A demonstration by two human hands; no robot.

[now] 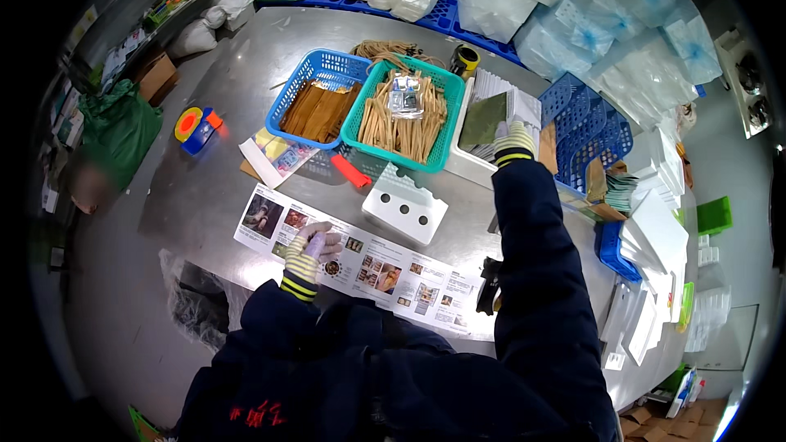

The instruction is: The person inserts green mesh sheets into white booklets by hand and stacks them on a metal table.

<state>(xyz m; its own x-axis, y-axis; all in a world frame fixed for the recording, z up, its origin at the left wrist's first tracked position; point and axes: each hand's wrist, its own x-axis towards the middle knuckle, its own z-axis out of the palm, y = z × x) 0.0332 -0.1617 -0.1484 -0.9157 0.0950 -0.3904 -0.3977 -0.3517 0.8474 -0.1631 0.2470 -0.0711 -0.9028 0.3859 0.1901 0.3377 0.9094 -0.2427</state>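
A long printed leaflet (385, 274) with small photos lies unfolded along the near edge of the table. My left hand (315, 244), in a pale glove with a striped cuff, is over its left part, with fingers stretched out and nothing seen in them. My right arm reaches forward to a white bin (471, 162) with a dark green packet (485, 120) and upright white folded sheets (499, 86). My gloved right hand (514, 143) is at the sheets, beside the packet; its fingertips are too small to read. A white foam block (405, 205) with three holes stands behind the leaflet.
Blue basket (282, 106) holds brown flat packs; teal basket (354, 127) holds tan strips and a clear packet. A tape dispenser (196, 133) stands left, a red tool (350, 172) near the baskets. Blue racks (573, 115) and white boxes (655, 245) crowd the right.
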